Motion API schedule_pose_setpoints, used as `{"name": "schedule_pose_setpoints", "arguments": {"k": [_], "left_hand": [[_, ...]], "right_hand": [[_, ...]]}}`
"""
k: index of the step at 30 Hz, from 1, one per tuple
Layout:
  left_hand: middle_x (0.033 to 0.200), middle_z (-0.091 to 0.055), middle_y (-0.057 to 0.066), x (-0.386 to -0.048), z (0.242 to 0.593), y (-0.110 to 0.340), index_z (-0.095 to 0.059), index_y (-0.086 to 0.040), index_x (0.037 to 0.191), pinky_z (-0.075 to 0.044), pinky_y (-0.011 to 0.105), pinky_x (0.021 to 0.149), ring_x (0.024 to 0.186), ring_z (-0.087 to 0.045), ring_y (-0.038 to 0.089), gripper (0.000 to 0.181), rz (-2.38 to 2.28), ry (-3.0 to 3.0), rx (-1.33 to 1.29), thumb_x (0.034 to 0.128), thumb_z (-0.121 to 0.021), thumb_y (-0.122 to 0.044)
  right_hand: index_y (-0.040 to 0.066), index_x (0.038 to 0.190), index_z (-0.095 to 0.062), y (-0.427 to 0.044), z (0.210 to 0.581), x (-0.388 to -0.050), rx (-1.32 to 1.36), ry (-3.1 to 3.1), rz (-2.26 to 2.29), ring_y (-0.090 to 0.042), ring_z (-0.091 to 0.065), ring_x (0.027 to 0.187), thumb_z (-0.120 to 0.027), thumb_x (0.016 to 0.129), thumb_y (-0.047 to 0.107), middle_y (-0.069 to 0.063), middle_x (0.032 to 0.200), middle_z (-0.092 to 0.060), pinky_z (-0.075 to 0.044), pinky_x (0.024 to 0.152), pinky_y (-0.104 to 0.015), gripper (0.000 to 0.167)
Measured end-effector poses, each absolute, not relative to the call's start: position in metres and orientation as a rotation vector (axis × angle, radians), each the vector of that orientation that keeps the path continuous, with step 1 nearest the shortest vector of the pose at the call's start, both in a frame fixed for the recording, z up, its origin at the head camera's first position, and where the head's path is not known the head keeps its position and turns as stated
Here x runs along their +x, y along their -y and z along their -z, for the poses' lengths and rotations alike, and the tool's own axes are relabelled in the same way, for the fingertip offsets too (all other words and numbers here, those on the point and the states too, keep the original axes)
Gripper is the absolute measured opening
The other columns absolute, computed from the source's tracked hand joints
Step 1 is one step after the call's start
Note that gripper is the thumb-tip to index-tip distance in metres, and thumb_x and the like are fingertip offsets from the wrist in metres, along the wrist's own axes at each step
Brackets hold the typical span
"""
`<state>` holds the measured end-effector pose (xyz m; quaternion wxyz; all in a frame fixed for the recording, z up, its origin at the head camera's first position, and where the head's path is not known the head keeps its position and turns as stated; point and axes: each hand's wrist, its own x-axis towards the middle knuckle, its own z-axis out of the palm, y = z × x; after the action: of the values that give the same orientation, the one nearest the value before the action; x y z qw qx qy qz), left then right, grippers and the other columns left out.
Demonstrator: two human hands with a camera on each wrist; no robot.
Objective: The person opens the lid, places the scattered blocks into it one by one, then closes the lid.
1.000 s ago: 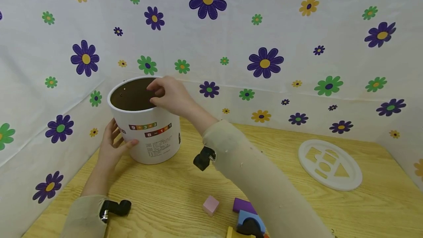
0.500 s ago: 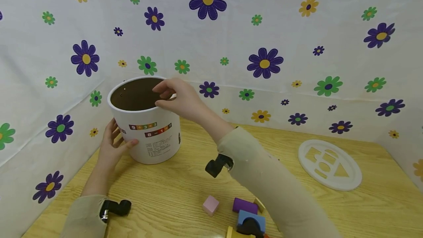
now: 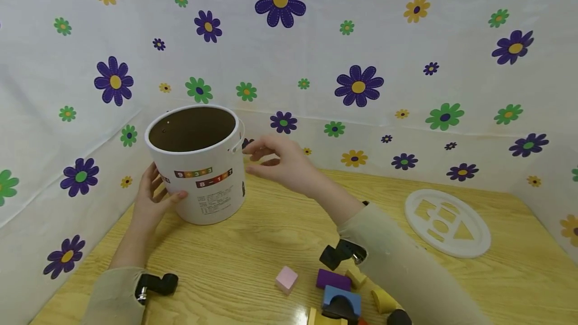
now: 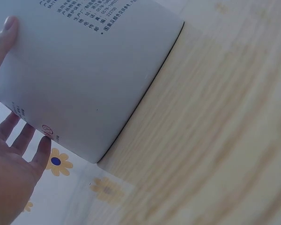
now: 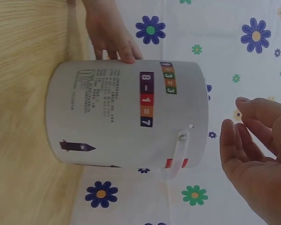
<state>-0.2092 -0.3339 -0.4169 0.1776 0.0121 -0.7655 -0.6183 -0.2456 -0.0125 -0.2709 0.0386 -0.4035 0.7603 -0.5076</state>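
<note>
A white bucket (image 3: 212,179) with printed sums on its side stands upright on the wooden table, its dark inside showing from above. My left hand (image 3: 151,199) holds the bucket low on its left side, thumb in front and fingers round toward the back; in the left wrist view the left hand (image 4: 11,173) is partly cut off. Just right of the rim, my right hand (image 3: 286,164) is in the air with loosely bent fingers and nothing between them. The bucket's thin handle (image 5: 180,152) hangs at the rim in the right wrist view.
Near the front lie a pink cube (image 3: 286,280), a purple block (image 3: 333,280), a blue arched block (image 3: 341,299) and several yellow pieces. A round white plate with cut-out shapes (image 3: 411,212) lies at right. Flowered cloth (image 3: 311,54) walls the back and sides.
My right hand has moved from over the bucket's opening to the right, outside the rim. More blocks show beside the right sleeve. The left hand stays on the bucket.
</note>
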Motion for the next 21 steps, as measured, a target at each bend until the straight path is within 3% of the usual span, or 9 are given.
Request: {"name": "schedule_pose_setpoints", "arguments": {"k": [8,21], "left_hand": [[0.158,-0.011,0.007,-0.207,0.413,0.331,-0.010,-0.032,0.154,-0.017,0.057,0.114,0.141,-0.014,0.034,0.090,1.767,2.168,0.041,0.0886,-0.069,-0.013],[0.157,-0.013,0.009,-0.199,0.403,0.324,-0.011,-0.029,0.154,-0.019,0.057,0.113,0.140,-0.017,0.035,0.091,1.767,2.156,0.031,0.0873,-0.070,-0.010]], "right_hand": [[0.002,0.113,-0.064,-0.023,0.300,-0.227,-1.249,-2.263,1.501,-0.018,-0.059,0.099,-0.071,0.085,0.003,-0.008,0.113,-0.061,-0.055,0.083,-0.027,0.029],[0.007,0.115,-0.063,-0.058,0.349,-0.208,-1.254,-2.068,1.424,-0.022,-0.058,0.100,-0.071,0.086,0.004,-0.004,0.113,-0.060,-0.057,0.082,-0.033,0.031]]}}
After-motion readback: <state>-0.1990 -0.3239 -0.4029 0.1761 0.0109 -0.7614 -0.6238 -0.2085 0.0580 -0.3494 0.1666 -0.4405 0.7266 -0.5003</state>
